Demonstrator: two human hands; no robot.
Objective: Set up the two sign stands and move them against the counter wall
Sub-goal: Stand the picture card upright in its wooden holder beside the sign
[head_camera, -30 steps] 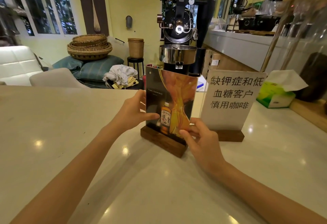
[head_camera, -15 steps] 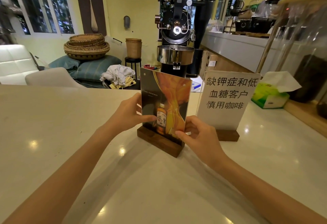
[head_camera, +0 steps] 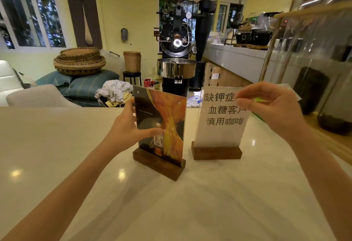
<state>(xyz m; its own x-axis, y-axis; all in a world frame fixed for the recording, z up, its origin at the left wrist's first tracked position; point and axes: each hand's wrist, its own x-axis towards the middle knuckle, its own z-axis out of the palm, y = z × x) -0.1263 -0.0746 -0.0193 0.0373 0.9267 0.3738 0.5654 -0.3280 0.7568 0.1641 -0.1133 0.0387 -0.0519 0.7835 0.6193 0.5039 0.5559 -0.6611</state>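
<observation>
Sign stand [head_camera: 162,126] between left fingers [head_camera: 152,131]

Likely café: coffee roaster [head_camera: 177,44], service counter [head_camera: 238,59], tabletop sign stands [head_camera: 219,122].

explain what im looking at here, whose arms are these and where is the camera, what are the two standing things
There is no robot here. The arms belong to a person, and the single camera is worn on their head, looking forward and down, so you see the hands as the wearer would.

On the pale counter stand two sign stands, each a clear panel slotted into a dark wooden base. The picture sign shows a bottle against orange swirls; the left hand grips its left edge, thumb across the front. The text sign beside it carries printed Chinese characters. The right hand is up at its top right corner, fingers pinched together there; whether they actually clamp the panel is hard to tell.

Behind the counter you see a black coffee roaster and stacked woven baskets.
</observation>
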